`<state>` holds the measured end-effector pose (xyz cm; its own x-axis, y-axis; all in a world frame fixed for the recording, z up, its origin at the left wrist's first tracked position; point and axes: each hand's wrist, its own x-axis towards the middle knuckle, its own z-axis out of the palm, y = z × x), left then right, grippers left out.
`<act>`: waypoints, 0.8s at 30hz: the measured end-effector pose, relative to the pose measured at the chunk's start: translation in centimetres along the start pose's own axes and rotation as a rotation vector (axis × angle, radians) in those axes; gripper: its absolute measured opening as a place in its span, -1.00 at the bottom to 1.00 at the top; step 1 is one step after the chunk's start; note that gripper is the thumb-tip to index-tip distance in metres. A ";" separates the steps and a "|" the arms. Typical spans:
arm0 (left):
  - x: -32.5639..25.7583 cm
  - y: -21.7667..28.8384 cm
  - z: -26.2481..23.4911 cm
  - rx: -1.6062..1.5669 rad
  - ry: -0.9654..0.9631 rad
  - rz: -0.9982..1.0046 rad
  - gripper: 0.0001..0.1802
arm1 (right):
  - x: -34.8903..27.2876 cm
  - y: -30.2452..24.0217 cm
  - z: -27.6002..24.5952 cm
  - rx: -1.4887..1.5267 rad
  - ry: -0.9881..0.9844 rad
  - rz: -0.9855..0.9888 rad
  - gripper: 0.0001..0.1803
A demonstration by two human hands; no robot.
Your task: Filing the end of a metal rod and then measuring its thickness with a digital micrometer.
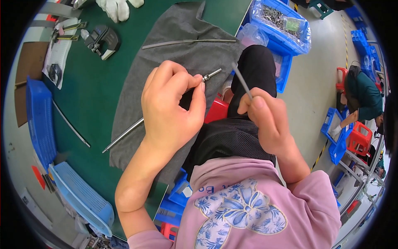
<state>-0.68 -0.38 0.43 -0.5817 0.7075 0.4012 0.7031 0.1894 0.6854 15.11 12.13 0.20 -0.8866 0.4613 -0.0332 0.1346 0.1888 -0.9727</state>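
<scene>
My left hand is closed round a slim, shiny metal shaft, with thumb and forefinger pinching it near its stepped, collared end. The shaft slants over a grey cloth, and part of it is hidden behind the hand. To the right, my right hand grips a thin grey rod between thumb and fingers. The rod's tip points up and left, apart from the shaft, and looks slightly blurred. Beyond both hands, a long narrow file-like metal strip lies across the cloth.
On the green table lie a micrometer, white gloves and a thin curved rod. Blue baskets line the left edge. At the upper right, a blue bin holds many small metal parts. Another person sits at far right.
</scene>
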 end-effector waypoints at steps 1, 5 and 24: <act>0.1 0.1 -0.2 0.012 -0.026 -0.001 -0.87 | 0.0 0.1 0.1 -0.093 0.019 0.031 -0.72; 0.8 0.2 -0.9 0.082 -0.150 0.022 -0.91 | -0.3 0.4 1.0 -0.086 0.034 -0.009 -0.82; 0.3 -0.8 -0.1 0.037 -0.041 0.134 -0.85 | 0.7 0.1 3.0 -0.022 -0.037 0.127 -0.72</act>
<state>-1.47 -0.37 0.04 -0.4645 0.7556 0.4619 0.7884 0.1153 0.6042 13.19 9.90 -0.61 -0.8775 0.4506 -0.1642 0.2558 0.1502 -0.9550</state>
